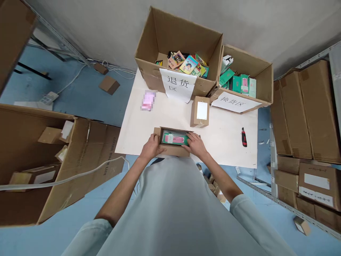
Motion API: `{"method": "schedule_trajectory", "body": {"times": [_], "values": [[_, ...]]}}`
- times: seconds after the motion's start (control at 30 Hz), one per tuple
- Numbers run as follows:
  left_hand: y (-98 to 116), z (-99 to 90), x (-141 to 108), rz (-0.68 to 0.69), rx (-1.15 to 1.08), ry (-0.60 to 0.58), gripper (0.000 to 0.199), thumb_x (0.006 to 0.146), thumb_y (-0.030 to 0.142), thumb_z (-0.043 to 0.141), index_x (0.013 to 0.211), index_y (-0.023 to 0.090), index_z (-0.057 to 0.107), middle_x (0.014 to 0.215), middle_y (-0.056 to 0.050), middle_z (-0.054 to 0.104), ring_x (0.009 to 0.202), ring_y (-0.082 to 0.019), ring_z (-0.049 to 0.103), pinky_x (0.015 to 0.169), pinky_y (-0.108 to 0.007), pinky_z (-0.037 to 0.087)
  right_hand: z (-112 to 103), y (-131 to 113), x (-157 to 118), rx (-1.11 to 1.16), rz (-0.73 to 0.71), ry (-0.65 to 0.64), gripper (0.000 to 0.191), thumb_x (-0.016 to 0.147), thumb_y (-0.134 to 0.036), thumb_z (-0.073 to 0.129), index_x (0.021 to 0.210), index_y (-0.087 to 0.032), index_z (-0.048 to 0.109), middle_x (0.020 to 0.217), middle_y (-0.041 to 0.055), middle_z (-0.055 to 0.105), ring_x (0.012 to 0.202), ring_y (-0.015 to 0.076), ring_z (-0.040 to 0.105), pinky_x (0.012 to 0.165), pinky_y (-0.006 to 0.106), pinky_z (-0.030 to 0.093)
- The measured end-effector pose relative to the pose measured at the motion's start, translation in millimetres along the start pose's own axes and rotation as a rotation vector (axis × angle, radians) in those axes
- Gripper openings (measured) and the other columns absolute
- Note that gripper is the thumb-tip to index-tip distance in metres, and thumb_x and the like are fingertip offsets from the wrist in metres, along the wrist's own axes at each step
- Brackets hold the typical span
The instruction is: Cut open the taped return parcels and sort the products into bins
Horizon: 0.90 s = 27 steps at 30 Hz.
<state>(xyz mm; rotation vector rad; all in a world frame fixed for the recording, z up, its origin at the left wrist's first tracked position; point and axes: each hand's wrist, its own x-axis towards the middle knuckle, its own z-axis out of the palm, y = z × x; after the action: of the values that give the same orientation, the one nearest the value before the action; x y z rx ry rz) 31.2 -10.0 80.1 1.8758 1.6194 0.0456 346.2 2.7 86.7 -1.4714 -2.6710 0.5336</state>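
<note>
An opened brown carton point(176, 150) lies at the near edge of the white table, its flaps folded out. Inside it is a green package point(174, 138) with a pink item showing through its front. My left hand point(152, 146) grips the carton's left end, thumb on the near flap. At the right end, my right hand point(194, 143) has its fingers over the package's right end and the carton's rim; its fingertips pinch there. Behind the carton stands a closed box point(199, 112) with a white label.
Two large cartons point(151, 76) point(268, 85) at the back hold booklets and green packages. A red and black cutter point(244, 138) lies right, a blurred pink item point(148, 100) left. A big open carton point(80, 142) and a white cable point(87, 176) are far left; shelved boxes point(306, 113) stand right.
</note>
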Motion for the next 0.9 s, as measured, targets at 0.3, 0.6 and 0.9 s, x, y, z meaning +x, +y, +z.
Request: {"method": "schedule_trajectory", "body": {"times": [0.3,0.6,0.9], "values": [[9,1.1,3,-0.014,0.069,-0.018,0.086,0.085,0.038,0.090,0.157,0.019,0.046,0.159,-0.025,0.047,0.144,-0.046,0.058,0.107,-0.054,0.063,2,11,-32,-0.040,0.095,-0.091,0.072,0.099,-0.044,0.082,0.160,-0.011,0.062,0.173,0.0240,0.052,0.158,0.0430,0.049,0.126,0.059,0.041],[45,21.6,42,0.290,-0.006,-0.094,0.056,0.089,0.008,0.059,0.143,0.017,0.069,0.144,-0.017,0.069,0.136,-0.036,0.064,0.120,-0.048,0.053,8,6,-12,-0.022,0.164,-0.093,0.124,0.088,-0.041,0.089,0.184,-0.012,0.015,0.190,0.0184,0.007,0.145,0.0500,0.054,0.123,0.065,0.040],[81,43.7,100,0.343,0.356,-0.307,0.051,0.094,0.010,0.064,0.144,0.011,0.068,0.153,-0.023,0.064,0.142,-0.036,0.062,0.118,-0.043,0.052,11,5,-1,-0.022,0.220,-0.109,0.124,0.081,-0.034,0.089,0.183,-0.012,0.021,0.190,0.0126,0.010,0.139,0.0479,0.054,0.123,0.063,0.040]]}}
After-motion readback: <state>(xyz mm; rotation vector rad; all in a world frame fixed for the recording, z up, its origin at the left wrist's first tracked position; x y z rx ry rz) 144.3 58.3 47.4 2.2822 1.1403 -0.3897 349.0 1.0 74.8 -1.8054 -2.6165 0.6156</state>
